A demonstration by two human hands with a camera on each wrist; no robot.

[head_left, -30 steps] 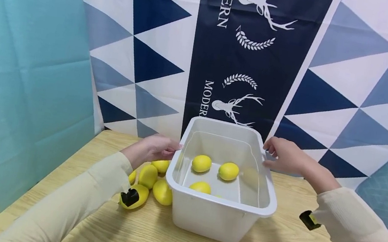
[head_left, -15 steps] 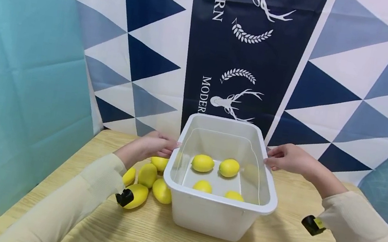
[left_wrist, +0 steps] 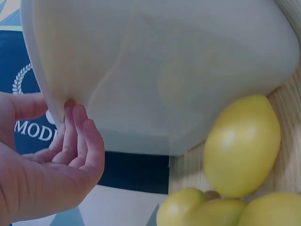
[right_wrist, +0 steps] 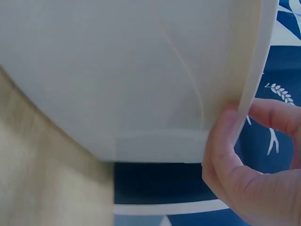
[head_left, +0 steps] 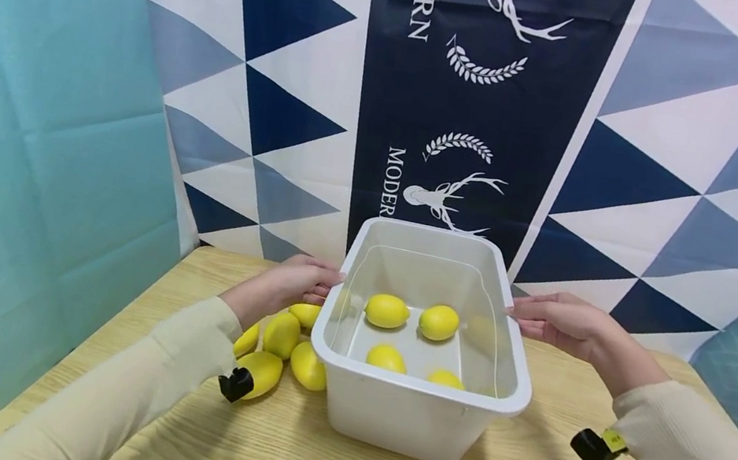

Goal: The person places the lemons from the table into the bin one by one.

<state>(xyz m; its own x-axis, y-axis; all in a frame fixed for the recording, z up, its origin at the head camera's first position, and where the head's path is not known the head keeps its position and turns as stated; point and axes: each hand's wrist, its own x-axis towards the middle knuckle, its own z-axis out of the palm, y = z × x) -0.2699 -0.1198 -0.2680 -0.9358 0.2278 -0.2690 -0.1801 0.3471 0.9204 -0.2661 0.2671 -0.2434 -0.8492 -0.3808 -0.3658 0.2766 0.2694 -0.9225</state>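
Observation:
A white plastic tub (head_left: 405, 418) stands on the wooden table, with several yellow lemons (head_left: 387, 311) lying apart on its floor. On its left side, my left hand (head_left: 297, 280) holds the rim (left_wrist: 35, 61), fingers curled up beneath the lip and thumb on the outer edge. My right hand (head_left: 563, 322) grips the opposite rim the same way; in the right wrist view its fingertips (right_wrist: 228, 120) press the wall under the lip. More lemons (head_left: 282, 335) lie in a cluster outside, against the tub's left wall and below my left forearm.
The wooden table (head_left: 250, 451) meets a patterned cloth (head_left: 303, 93) hanging close behind the tub. A teal cloth (head_left: 59, 96) hangs at the left. Black wrist cameras (head_left: 592, 448) stick out below both sleeves.
My right hand's spread thumb and fingers have closed on the rim, and the hand has turned. A lemon near the tub's front has rolled right. My left hand keeps its hold.

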